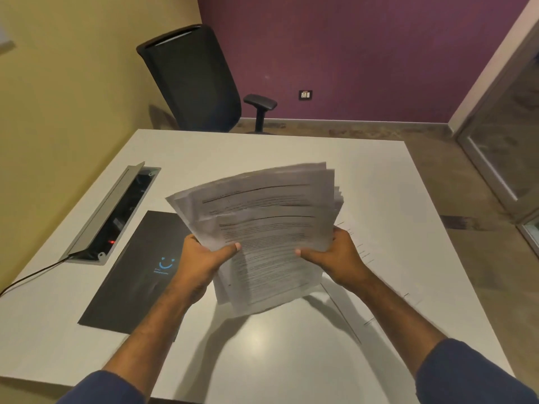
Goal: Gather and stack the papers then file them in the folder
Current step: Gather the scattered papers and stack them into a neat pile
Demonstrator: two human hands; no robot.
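Note:
A loose, uneven stack of printed papers (262, 228) is held up above the white table (262, 345), its sheets fanned out of line. My left hand (201, 263) grips the stack's left edge, thumb on top. My right hand (335, 255) grips the right edge the same way. A black folder (131, 275) with a blue smile mark lies flat on the table to the left, partly under my left forearm. One more white sheet (367, 287) lies on the table below my right hand, partly hidden by it.
An open cable box (116, 214) is set into the table at the left, with a black cable (32, 277) running off the edge. A black office chair (198, 80) stands behind the table's far edge. A glass door (507, 141) is at the right.

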